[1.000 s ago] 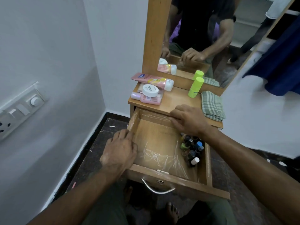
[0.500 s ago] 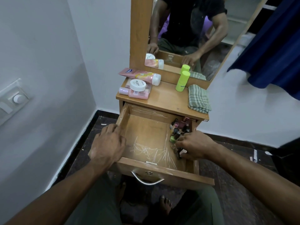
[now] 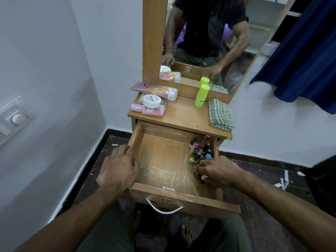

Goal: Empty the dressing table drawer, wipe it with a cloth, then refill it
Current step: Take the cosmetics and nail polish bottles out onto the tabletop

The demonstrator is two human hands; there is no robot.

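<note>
The wooden drawer (image 3: 160,155) of the dressing table is pulled out, its floor streaked with white scratches. Several small nail polish bottles (image 3: 199,150) stand packed along its right side. My right hand (image 3: 217,170) reaches in at the near right corner, fingers curled round a few of the bottles there. My left hand (image 3: 118,168) rests on the drawer's left wall, fingers draped over the rim. A folded green checked cloth (image 3: 220,114) lies on the tabletop (image 3: 183,115) at the right.
On the tabletop stand a lime green bottle (image 3: 201,95), pink tubes (image 3: 154,90) and a white round jar (image 3: 151,100). A mirror (image 3: 209,39) rises behind. Blue fabric (image 3: 305,51) hangs at right. A white wall with a switch plate (image 3: 15,117) is on the left.
My right hand has come off the tabletop's front edge and dropped into the drawer onto the bottles at the near right. The left hand has stayed on the left wall.
</note>
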